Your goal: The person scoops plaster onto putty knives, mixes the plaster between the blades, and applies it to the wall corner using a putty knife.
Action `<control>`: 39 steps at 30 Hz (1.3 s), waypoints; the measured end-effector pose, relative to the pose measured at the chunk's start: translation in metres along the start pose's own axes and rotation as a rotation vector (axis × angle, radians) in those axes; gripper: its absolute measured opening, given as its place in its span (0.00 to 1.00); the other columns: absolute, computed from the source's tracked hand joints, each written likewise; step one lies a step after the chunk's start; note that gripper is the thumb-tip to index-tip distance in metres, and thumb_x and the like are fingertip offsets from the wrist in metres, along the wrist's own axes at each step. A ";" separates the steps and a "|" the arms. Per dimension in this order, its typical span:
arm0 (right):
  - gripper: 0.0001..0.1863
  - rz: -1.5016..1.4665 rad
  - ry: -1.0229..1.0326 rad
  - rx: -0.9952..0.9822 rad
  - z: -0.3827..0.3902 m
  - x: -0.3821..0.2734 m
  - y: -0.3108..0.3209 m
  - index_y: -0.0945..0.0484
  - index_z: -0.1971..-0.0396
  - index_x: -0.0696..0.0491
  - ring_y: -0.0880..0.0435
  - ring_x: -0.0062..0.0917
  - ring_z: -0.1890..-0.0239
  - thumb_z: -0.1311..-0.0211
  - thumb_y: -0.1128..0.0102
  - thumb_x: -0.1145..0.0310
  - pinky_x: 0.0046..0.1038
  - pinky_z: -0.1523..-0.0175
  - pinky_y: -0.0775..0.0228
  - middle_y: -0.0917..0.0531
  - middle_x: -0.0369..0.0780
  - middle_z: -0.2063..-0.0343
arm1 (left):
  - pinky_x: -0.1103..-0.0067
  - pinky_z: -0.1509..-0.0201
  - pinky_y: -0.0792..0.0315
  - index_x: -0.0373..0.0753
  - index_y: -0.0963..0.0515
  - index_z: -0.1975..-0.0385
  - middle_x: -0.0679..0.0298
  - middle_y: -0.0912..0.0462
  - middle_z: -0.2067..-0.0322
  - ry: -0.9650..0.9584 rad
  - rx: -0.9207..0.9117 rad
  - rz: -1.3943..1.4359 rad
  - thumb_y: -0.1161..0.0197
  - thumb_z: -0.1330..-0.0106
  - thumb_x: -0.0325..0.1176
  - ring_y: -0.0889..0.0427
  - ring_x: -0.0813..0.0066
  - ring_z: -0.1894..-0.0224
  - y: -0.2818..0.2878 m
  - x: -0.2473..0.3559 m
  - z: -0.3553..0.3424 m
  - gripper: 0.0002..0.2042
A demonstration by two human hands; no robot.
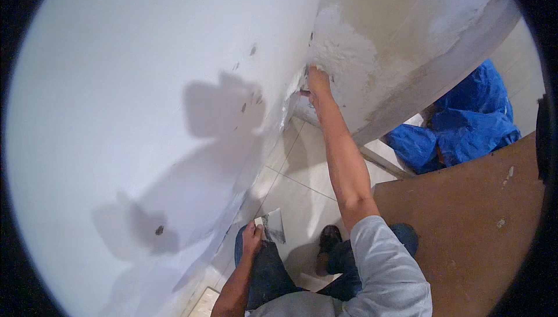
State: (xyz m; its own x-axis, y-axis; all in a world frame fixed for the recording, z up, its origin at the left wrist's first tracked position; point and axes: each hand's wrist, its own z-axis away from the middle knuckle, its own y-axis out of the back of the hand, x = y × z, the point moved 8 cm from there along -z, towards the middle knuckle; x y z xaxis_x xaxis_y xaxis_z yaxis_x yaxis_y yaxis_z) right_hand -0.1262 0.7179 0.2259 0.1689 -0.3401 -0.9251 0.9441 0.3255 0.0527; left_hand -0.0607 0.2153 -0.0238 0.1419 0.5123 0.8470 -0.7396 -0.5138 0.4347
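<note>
The white wall (128, 55) looks smooth and matt, the plaster patch (346, 46) rough and crusty. The scraper (275, 227) has a metal-looking blade with dull smears, and the floor tiles (303, 184) are smooth and faintly shiny. The blue sheeting (474, 134) is crinkled, glossy plastic, the brown board (465, 230) matt and wood-like, the shirt (386, 264) matt cloth.

White wall (116, 72) fills left side, dark scuffs and chips scattered across it, large shadows (218, 107) cast on it by bright light. Floor (302, 180) is pale tile in big slabs, thin dark joints, running along the wall's foot. Right side: crumpled blue plastic sheeting (474, 134) heaped just beyond a flat brown panel (465, 247), pale spots on its face, material unclear.
</note>
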 end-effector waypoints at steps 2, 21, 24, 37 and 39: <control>0.24 0.003 0.157 0.045 0.029 -0.038 -0.009 0.25 0.52 0.63 0.17 0.44 0.59 0.29 0.52 0.55 0.46 0.60 0.23 0.19 0.51 0.59 | 0.74 0.55 0.27 0.34 0.24 0.54 0.58 0.17 0.67 0.138 -0.072 0.331 0.46 0.30 0.32 0.19 0.70 0.63 -0.011 -0.019 0.002 0.11; 0.23 -0.185 -0.154 0.127 -0.043 0.257 0.089 0.31 0.43 0.57 0.20 0.36 0.51 0.29 0.48 0.57 0.44 0.53 0.24 0.23 0.43 0.48 | 0.81 0.83 0.27 0.34 0.25 0.56 0.65 0.21 0.73 0.303 -0.146 0.524 0.46 0.28 0.32 0.23 0.79 0.81 -0.017 0.007 0.004 0.09; 0.19 -0.218 -0.349 0.082 -0.066 0.355 0.063 0.29 0.47 0.56 0.20 0.37 0.51 0.28 0.49 0.59 0.49 0.56 0.21 0.22 0.43 0.51 | 0.80 0.80 0.28 0.35 0.25 0.57 0.65 0.21 0.73 0.358 -0.111 0.428 0.46 0.28 0.31 0.24 0.79 0.81 -0.010 -0.007 0.007 0.08; 0.16 -0.269 -0.424 0.030 -0.086 0.375 0.004 0.26 0.54 0.54 0.15 0.37 0.63 0.28 0.52 0.57 0.44 0.66 0.15 0.20 0.44 0.58 | 0.76 0.64 0.30 0.33 0.26 0.64 0.65 0.22 0.73 0.081 -0.005 0.140 0.44 0.31 0.33 0.25 0.76 0.71 0.000 -0.009 0.004 0.08; 0.19 -0.146 -0.248 -0.095 -0.086 0.341 0.007 0.27 0.52 0.55 0.16 0.38 0.61 0.28 0.53 0.55 0.42 0.66 0.14 0.21 0.45 0.55 | 0.77 0.66 0.29 0.33 0.26 0.64 0.65 0.21 0.73 0.024 0.021 0.124 0.44 0.30 0.33 0.25 0.76 0.72 0.003 0.014 0.003 0.08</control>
State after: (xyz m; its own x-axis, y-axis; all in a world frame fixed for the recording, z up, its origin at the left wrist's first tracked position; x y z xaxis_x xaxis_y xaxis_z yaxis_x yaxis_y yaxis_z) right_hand -0.0862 0.6800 -0.1219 0.1082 -0.5905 -0.7997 0.9348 0.3343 -0.1203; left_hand -0.0587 0.2192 -0.0098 0.0348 0.4600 0.8872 -0.7366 -0.5882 0.3339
